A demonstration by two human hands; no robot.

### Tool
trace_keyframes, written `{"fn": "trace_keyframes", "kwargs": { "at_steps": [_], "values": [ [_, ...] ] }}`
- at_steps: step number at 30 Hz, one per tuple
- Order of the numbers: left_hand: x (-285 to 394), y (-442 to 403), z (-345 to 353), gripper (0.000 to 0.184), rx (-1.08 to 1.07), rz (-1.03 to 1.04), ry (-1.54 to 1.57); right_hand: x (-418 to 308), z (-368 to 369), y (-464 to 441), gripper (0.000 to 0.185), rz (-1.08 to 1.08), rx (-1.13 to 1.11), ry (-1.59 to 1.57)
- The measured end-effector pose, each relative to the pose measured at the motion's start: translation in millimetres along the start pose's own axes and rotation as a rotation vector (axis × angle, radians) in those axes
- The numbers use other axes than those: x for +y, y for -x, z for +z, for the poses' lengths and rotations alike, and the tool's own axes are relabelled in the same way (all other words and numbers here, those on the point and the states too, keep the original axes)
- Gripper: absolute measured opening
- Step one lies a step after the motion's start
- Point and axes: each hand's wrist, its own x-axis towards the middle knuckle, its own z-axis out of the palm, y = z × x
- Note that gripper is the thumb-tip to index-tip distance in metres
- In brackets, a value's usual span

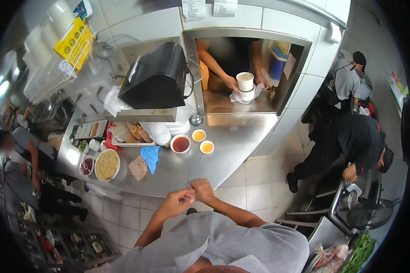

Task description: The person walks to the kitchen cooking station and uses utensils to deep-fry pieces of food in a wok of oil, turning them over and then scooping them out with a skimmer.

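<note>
My left hand (pixel 175 203) is at the counter's front edge, fingers loosely curled, close to my right hand (pixel 202 190), which is closed; whether it holds anything is too small to tell. Ahead on the steel counter (pixel 232 145) stand a bowl of red liquid (pixel 181 144) and two small cups of orange sauce (pixel 199 135), (pixel 207 147). A blue cloth (pixel 150 157) and a brown cloth (pixel 138 168) lie to the left, beside a large bowl of pale yellow food (pixel 107 165). In the window, another person's hands hold stacked white cups (pixel 245 83) over a plastic bag.
A black printer (pixel 152 75) overhangs the counter, with a bell (pixel 196 119) below it. Squeeze bottles (pixel 135 132) fill a tray. One person in black (pixel 346 141) bends at the right; others stand farther right and left. A fan (pixel 370 211) is at the lower right.
</note>
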Motion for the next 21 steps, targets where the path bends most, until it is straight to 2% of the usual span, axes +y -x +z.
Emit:
{"fn": "trace_keyframes", "kwargs": {
  "at_steps": [2,9,13,21],
  "values": [
    [-17,10,7,0.036,-0.113,-0.179,-0.044,-2,-4,-2,0.019,0.024,-0.034,-0.008],
    [-15,7,34,0.039,-0.095,-0.145,-0.125,5,-2,1,0.022,-0.064,0.010,-0.035],
    [-22,8,41,0.041,-0.053,-0.215,-0.210,5,-3,1,0.019,-0.071,0.006,-0.052],
    [-67,22,46,0.039,0.000,-0.284,-0.288,10,1,9,0.019,-0.065,0.001,-0.036]
  ]
}}
